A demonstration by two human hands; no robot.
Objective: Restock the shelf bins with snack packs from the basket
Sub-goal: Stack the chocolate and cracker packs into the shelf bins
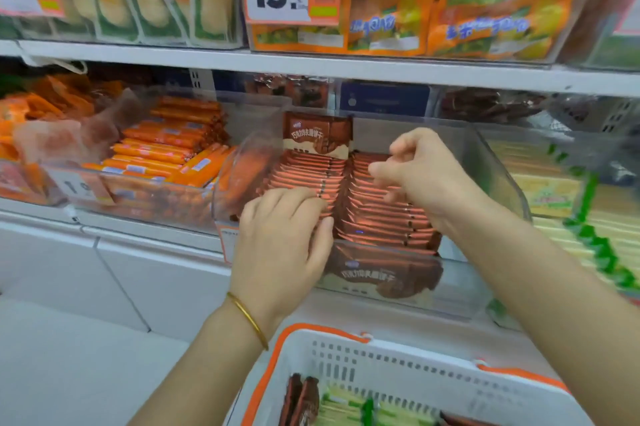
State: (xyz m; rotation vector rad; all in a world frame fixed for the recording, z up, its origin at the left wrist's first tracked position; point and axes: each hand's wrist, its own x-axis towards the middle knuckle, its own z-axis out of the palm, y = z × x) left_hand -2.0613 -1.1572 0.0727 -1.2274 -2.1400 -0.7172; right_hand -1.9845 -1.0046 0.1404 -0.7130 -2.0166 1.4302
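White shelf carries a clear bin mid-frame, w/ brown snack packs standing in two rows inside it. White basket w/ orange rim sits below, nearest the camera; spare brown packs stand in its left corner. L hand: fingers curled over the left row's tops, thumb btwn the rows, grasping a bunch. R hand: fingers bent at the right row's tops; can't tell if they grasp one. Gold bangle on L wrist.
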